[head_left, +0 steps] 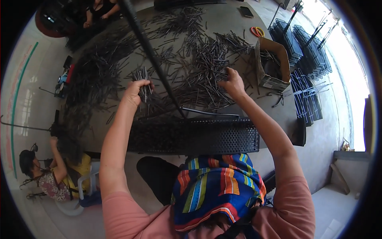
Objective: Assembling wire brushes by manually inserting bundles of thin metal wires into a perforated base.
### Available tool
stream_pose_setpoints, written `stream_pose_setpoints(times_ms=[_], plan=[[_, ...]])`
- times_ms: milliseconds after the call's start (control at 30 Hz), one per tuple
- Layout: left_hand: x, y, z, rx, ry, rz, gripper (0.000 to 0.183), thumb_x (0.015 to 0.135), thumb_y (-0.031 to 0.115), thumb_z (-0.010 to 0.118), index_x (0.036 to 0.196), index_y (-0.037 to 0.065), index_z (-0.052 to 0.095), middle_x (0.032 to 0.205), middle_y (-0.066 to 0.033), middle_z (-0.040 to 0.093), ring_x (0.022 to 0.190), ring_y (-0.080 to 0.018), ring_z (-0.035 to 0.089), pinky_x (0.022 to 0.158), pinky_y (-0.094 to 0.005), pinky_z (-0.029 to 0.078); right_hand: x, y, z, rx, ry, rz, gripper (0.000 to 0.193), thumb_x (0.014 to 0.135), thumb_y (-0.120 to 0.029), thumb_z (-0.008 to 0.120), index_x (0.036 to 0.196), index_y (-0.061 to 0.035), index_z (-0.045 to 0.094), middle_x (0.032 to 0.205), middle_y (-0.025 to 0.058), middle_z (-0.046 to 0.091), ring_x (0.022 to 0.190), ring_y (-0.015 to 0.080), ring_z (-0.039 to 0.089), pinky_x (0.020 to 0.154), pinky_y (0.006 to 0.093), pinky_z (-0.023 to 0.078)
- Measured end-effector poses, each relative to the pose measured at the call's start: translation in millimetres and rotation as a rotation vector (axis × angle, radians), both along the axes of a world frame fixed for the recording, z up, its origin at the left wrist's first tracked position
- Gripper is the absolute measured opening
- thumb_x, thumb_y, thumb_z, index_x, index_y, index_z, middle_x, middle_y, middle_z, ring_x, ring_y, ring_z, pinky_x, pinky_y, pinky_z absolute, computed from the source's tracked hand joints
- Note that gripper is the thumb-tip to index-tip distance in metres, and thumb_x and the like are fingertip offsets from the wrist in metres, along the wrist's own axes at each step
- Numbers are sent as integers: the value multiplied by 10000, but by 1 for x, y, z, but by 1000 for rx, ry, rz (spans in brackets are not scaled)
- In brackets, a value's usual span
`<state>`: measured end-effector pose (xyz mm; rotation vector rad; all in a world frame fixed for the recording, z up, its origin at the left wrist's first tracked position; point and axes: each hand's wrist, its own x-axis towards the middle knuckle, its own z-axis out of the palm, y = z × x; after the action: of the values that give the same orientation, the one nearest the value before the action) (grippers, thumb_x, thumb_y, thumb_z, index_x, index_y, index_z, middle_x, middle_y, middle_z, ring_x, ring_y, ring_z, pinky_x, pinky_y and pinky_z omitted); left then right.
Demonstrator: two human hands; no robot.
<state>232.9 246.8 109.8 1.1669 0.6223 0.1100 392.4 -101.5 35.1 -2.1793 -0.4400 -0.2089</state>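
The fingers of the left hand [137, 91] are curled tight around a bundle of thin dark metal rods [142, 82], held upright in the fist with the rod ends sticking out above and below it. The fingers of the right hand [232, 83] are bent down narrow, with their tips pressed into the loose heap of the same rods [199, 67] spread over the grey worktop [223, 24]; whether they have pinched any rod cannot be told. The two hands are well apart, the left raised a little over the worktop and the right resting on the pile.

Between the hands a long dark bar [149, 47] slants from the top edge of the view down toward the near side of the worktop. Just in front of the person lies a black perforated metal tray [195, 137], across the near edge. To the right of the right hand stands an open cardboard box [272, 63] with more rods inside. Beyond it lie orange-handled scissors [257, 31], and stacks of blue wire racks [306, 59] sit on the floor at the right. A second person [59, 175] sits low at the left, and another sits at the far end of the worktop.
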Motion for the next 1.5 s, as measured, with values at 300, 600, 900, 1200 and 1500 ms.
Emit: stream_pose_setpoints(times_ms=[300,600,900,1200,1500], plan=[[-106,-74,51,-194,-394,360,267,827,31,576,1093,9,580,928,-73,630,810,-181,607,743,-321,496,-201,-26,76,372,282,565,300,829,-131,679,1083,20,628,949,97,655,899,179,628,789,298,488],[-177,-302,-40,-264,-242,377,250,806,-43,612,1050,13,600,965,-45,642,870,-146,640,781,-265,522,-296,-18,17,970,1031,226,349,1003,-308,463,1064,-9,631,955,29,644,895,95,580,809,256,460],[-177,-320,-59,-465,75,-74,263,742,-63,641,994,8,665,935,-48,669,816,-139,660,728,-249,540,-253,-97,20,658,1095,154,82,869,-56,646,881,19,675,778,41,656,626,80,575,522,235,446],[-161,-323,-71,-360,133,-133,273,734,-68,638,997,1,670,853,-54,681,701,-157,667,625,-268,560,-226,-121,18,729,1307,198,48,874,-34,636,846,3,650,670,23,604,488,86,530,430,224,401],[-168,-306,-65,-494,287,-132,132,747,-51,625,874,-21,644,782,-98,663,626,-202,669,582,-310,572,-213,-111,14,616,887,78,71,896,-51,628,933,-16,677,717,-14,605,576,53,531,541,197,434]])
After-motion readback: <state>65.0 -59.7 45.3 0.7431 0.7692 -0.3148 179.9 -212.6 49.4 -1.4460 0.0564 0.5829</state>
